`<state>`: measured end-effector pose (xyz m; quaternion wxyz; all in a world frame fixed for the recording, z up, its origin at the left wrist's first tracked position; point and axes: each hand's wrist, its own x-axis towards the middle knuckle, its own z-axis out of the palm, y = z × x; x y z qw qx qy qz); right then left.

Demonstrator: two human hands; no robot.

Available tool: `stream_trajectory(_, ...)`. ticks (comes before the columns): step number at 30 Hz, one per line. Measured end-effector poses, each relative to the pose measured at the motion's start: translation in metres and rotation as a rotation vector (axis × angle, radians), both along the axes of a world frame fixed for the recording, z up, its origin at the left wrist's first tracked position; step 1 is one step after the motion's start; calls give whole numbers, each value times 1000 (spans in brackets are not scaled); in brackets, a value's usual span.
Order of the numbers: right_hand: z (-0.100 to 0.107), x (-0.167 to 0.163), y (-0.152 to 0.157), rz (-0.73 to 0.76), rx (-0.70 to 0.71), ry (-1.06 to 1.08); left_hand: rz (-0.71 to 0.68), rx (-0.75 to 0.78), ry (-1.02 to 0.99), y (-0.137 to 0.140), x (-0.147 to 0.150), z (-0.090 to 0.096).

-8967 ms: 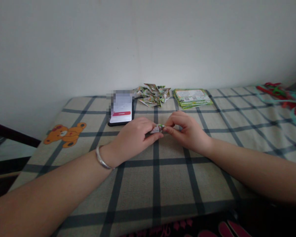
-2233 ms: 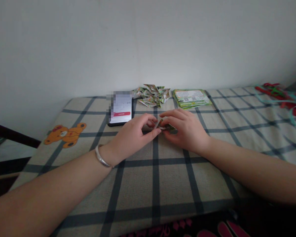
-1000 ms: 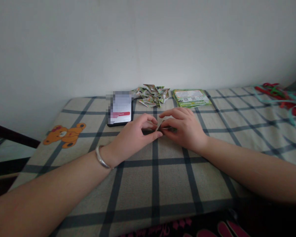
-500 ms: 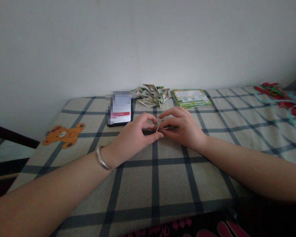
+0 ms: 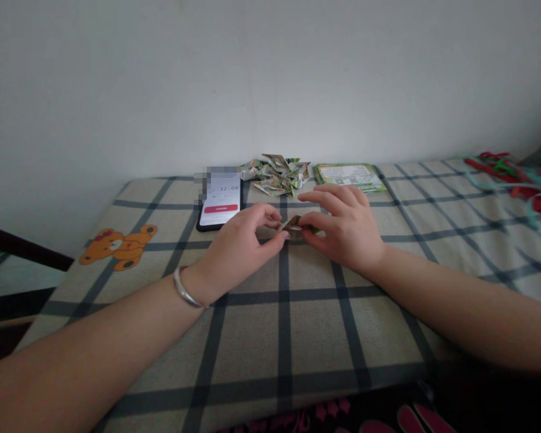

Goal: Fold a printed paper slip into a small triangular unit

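Note:
Between my two hands is a small piece of folded printed paper, green and white with some red. My left hand, with a silver bangle at the wrist, pinches its left end between thumb and fingers. My right hand grips the right end between thumb and index finger, its other fingers raised and spread. The paper is partly hidden by my fingers. Just beyond lies a pile of folded paper pieces in similar colours. To its right is a stack of flat green printed sheets.
A phone with a lit screen lies left of the pile, near my left hand. A checked cloth covers the table, with a bear picture at left. Red, green and pale-blue strips lie at far right. A wall stands behind.
My hands have moved slightly apart, so more of the folded paper shows between them. My right hand's outer fingers have lifted and spread. The phone display now shows digits.

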<state>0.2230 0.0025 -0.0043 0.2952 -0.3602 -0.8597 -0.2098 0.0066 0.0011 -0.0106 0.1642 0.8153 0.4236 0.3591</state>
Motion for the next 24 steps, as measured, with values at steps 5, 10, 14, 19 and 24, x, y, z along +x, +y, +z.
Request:
stream_trajectory(5,-1,0,2,-19,4,-54,-11,23,47,0,-1,0)
stream_trajectory(10,-3,-3,4,32,-108,1,-50,3,54,-1,-1,2)
stream_trajectory(14,-5,0,7,65,-139,29,-48,-28,41,0,-2,0)
stream_trajectory(19,-3,7,12,162,-216,63,-46,-17,64,2,-4,0)
stream_trajectory(24,-2,11,12,172,-324,83,-7,109,169,2,-5,4)
